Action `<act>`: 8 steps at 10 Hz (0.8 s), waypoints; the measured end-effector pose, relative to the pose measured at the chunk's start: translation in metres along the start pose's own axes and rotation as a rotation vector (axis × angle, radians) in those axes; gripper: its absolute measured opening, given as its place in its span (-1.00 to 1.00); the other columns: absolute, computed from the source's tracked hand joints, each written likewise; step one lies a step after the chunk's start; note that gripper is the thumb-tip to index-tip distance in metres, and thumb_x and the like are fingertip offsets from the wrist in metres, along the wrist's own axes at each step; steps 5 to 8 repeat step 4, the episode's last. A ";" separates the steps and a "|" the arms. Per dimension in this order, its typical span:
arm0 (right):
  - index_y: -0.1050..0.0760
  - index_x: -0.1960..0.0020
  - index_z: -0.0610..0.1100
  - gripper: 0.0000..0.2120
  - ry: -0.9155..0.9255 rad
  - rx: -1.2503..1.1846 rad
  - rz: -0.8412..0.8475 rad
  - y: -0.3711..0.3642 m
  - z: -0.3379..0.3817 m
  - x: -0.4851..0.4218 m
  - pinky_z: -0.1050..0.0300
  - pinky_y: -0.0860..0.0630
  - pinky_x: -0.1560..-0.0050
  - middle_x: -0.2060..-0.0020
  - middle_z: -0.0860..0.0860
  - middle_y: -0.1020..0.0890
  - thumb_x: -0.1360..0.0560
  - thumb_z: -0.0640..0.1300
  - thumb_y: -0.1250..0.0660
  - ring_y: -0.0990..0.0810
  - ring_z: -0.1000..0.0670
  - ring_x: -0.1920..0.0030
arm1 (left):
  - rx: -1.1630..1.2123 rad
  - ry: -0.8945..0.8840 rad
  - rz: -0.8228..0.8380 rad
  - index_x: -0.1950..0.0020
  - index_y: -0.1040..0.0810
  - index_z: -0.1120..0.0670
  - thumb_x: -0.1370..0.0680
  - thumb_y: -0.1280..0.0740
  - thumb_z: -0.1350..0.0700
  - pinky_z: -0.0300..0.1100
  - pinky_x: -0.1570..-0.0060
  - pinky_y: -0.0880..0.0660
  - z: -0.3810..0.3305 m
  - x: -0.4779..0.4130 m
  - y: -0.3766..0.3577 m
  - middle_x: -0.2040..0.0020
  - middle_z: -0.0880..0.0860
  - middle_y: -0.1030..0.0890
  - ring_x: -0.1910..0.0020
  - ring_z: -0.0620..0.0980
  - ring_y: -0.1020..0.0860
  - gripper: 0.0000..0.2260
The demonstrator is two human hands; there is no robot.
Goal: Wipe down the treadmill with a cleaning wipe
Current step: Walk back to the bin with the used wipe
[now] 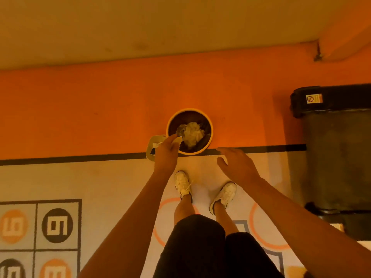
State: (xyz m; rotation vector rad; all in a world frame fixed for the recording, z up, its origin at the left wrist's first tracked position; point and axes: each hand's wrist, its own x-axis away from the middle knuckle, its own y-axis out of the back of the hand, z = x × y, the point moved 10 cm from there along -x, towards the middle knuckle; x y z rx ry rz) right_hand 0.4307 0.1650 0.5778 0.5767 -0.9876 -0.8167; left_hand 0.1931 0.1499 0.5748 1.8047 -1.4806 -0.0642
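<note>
Fingertips of the left hand (pixel 166 152) pinch a small pale wipe (pixel 178 139), so that grip is clamped on it. The wipe hangs just over the near left rim of a small round bin (pixel 208 119) with a yellow edge and a dark inside. Crumpled pale paper (pixel 191 133) already lies in the bin, touching or almost touching the held wipe; which of the two cannot be told. The right hand (pixel 237 166) hovers near the bin's right side, palm down, fingers straight and spread, its grip apart and holding nothing.

Just beside the bin on the left, partly hidden behind the left hand, stands a pale container (pixel 153 143) with a label; what it is cannot be told. The bin stands on an orange floor (pixel 100 109), just beyond a black line (pixel 80 158) that borders a white mat (pixel 112 183). The person's white shoes (pixel 182 184) stand on the mat, below black shorts (pixel 198 247). Numbered circles (pixel 57 225) in a grid mark the mat's lower left. A large dark wheeled bin (pixel 337 157) stands well to the right.
</note>
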 end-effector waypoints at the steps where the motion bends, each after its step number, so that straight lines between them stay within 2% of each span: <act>1: -0.48 -0.43 -0.08 -0.62 -0.069 -0.047 0.003 -0.011 0.004 -0.027 -0.05 -0.50 -0.15 -0.22 -0.08 -0.63 -0.64 -0.05 -0.26 -0.55 -0.15 -0.26 | 0.029 0.063 0.044 -0.43 -0.50 0.14 -0.68 -0.22 0.15 -0.12 0.11 -0.44 0.008 -0.034 -0.005 -0.04 0.06 -0.62 0.25 -0.23 -0.47 -0.67; 2: -0.46 -0.45 -0.09 -0.61 -0.131 -0.147 -0.025 -0.019 0.003 -0.050 -0.06 -0.53 -0.12 -0.21 -0.09 -0.64 -0.64 -0.06 -0.25 -0.57 -0.15 -0.23 | 0.012 0.035 0.130 -0.53 -0.38 0.11 -0.68 -0.23 0.10 -0.21 0.20 -0.45 0.005 -0.057 -0.015 -0.01 0.21 -0.65 0.19 0.04 -0.57 -0.60; 3: -0.45 -0.45 -0.09 -0.61 -0.175 -0.186 -0.020 -0.022 0.006 -0.062 -0.06 -0.54 -0.13 -0.21 -0.08 -0.64 -0.64 -0.05 -0.25 -0.57 -0.13 -0.24 | 0.024 0.040 0.211 -0.58 -0.28 0.06 -0.68 -0.24 0.02 -0.12 0.19 -0.48 0.005 -0.068 -0.023 -0.03 0.33 -0.63 0.02 0.23 -0.62 -0.53; 4: -0.44 -0.45 -0.09 -0.61 -0.203 -0.181 -0.047 -0.023 0.003 -0.063 -0.07 -0.54 -0.16 -0.22 -0.07 -0.64 -0.65 -0.05 -0.23 -0.56 -0.13 -0.25 | 0.056 0.113 0.256 -0.60 -0.26 -0.01 -0.68 -0.23 -0.04 0.14 -0.13 -0.49 0.027 -0.078 -0.024 -0.35 0.26 -0.53 -0.27 0.23 -0.53 -0.51; 8: -0.44 -0.45 -0.09 -0.61 -0.203 -0.181 -0.047 -0.023 0.003 -0.063 -0.07 -0.54 -0.16 -0.22 -0.07 -0.64 -0.65 -0.05 -0.23 -0.56 -0.13 -0.25 | 0.056 0.113 0.256 -0.60 -0.26 -0.01 -0.68 -0.23 -0.04 0.14 -0.13 -0.49 0.027 -0.078 -0.024 -0.35 0.26 -0.53 -0.27 0.23 -0.53 -0.51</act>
